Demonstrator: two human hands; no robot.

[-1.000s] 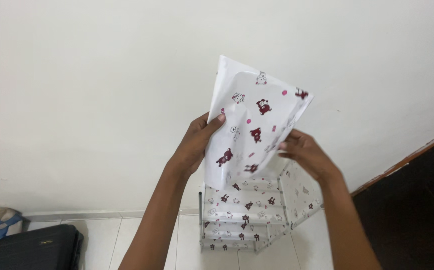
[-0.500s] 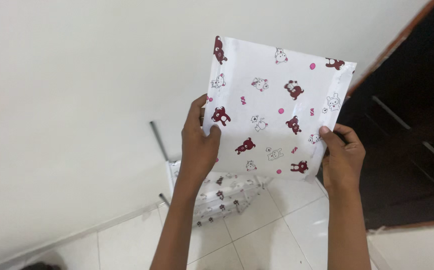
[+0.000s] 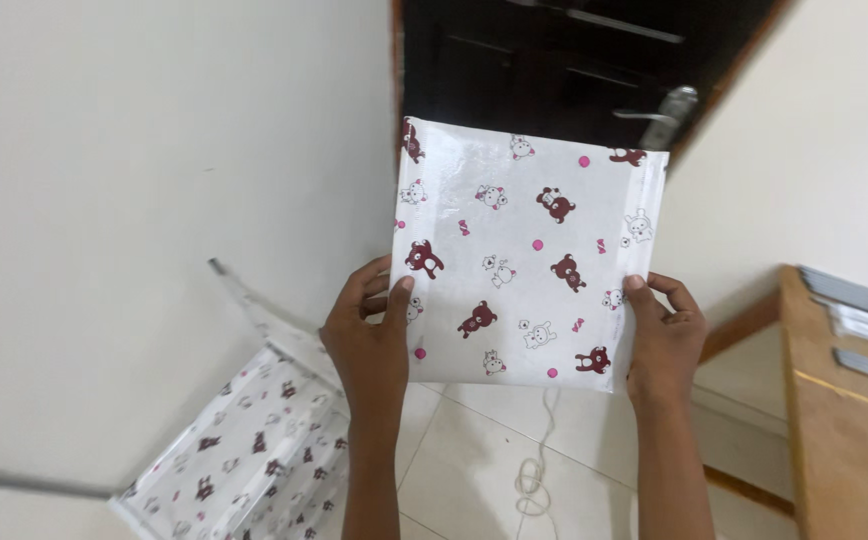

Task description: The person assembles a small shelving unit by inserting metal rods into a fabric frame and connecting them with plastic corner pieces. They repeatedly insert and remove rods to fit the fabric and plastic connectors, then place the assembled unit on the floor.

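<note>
Glossy white plastic, printed with small brown bears and pink dots, is what the fingers pinch: a flat square panel (image 3: 529, 260) held up in front of the chest by its two lower side edges. The left hand (image 3: 372, 335) clamps the left edge, thumb laid on the near face and the other fingers curled round behind; the right hand (image 3: 664, 335) does the same on the right edge, thumb forward, fingers hidden behind the sheet. From both grips the panel rises upward and away, nearly level across, neither hand nearer to it than the other. Beyond its top edge stands a dark wooden door (image 3: 574, 60) with a metal lever handle (image 3: 666, 106). Below and left, well apart on the tiled floor (image 3: 474, 450), sits a partly built shelf unit (image 3: 244, 450) in the same bear print with grey tube frame.
</note>
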